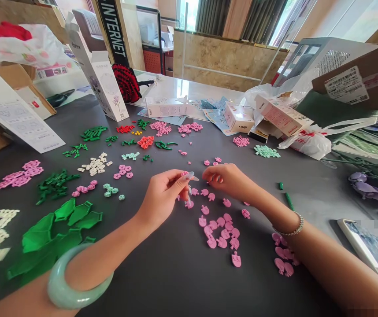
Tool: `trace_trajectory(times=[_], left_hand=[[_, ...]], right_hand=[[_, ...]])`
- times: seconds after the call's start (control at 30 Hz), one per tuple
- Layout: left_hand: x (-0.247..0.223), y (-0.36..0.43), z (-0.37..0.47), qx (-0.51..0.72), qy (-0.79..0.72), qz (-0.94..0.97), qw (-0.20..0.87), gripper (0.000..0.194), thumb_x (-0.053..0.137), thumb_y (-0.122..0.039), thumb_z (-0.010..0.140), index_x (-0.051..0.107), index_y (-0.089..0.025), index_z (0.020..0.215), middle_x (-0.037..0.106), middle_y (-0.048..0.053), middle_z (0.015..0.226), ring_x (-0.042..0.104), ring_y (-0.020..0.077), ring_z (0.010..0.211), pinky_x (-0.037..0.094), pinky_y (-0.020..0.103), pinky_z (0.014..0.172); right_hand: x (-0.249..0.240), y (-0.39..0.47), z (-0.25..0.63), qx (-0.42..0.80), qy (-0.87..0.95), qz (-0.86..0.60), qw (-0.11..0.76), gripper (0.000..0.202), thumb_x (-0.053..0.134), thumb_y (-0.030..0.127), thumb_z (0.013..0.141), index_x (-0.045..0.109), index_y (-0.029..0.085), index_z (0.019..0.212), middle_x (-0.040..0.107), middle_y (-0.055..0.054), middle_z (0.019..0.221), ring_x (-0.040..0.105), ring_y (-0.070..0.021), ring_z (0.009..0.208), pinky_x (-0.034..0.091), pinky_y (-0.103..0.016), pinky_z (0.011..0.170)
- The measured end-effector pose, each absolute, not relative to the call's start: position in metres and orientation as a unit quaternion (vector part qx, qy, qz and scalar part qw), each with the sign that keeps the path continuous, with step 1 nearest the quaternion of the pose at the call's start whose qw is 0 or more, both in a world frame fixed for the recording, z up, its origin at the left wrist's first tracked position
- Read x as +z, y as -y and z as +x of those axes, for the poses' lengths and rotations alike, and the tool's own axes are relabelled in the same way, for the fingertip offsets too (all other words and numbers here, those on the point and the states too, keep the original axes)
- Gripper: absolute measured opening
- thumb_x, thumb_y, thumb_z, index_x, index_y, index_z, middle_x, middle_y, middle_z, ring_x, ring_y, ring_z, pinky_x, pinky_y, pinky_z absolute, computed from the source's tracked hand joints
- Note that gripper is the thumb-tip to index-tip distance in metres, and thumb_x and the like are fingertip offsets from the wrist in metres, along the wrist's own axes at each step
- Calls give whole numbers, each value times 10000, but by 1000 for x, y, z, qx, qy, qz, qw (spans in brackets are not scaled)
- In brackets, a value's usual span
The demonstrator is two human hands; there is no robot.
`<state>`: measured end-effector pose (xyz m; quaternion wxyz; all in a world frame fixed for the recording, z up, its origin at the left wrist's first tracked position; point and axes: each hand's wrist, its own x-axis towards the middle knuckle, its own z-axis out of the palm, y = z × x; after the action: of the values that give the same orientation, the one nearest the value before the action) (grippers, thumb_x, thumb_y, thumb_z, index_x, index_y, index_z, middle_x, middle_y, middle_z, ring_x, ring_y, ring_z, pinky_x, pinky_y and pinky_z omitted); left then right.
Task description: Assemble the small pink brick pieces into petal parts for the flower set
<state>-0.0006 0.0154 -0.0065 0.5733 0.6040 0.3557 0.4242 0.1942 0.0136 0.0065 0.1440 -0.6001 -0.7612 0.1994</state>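
Observation:
My left hand is closed in a pinch, with a small pink building-block piece at its fingertips. Just to its right, my right hand hovers over the dark table with curled fingers; whatever they may hold is hidden. Small pink round pieces lie right behind the right hand. Below both hands, several pink petal-shaped pieces are spread in a loose cluster. More pink petal pieces lie partly under my right forearm.
Sorted piles cover the left side: large green leaf pieces, dark green pieces, cream pieces and red pieces. Mint pieces sit farther right. A tall white box stands behind; a phone lies at right.

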Motion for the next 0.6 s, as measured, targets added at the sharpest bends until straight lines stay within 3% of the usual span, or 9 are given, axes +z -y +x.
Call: trace_trajectory(times=[0.3,0.6], left_hand=[[-4,-12,-1,393,-337,661,544,226,551,-277,850,584,-137,676,532,-43,490,530,74,447,468,189,507],[-6,-9,-3,382,-311,727,478,281,540,-292,865,571,-142,630,551,-35,474,525,76,442,437,191,501]], right_hand=[[7,-10,194,176,774,-598,113,265,485,-15,685,682,161,710,670,-18,740,582,-118,693,449,-232,663],[9,-8,194,180,780,-578,160,227,490,-17,702,644,148,709,621,-28,767,541,-104,686,440,-253,680]])
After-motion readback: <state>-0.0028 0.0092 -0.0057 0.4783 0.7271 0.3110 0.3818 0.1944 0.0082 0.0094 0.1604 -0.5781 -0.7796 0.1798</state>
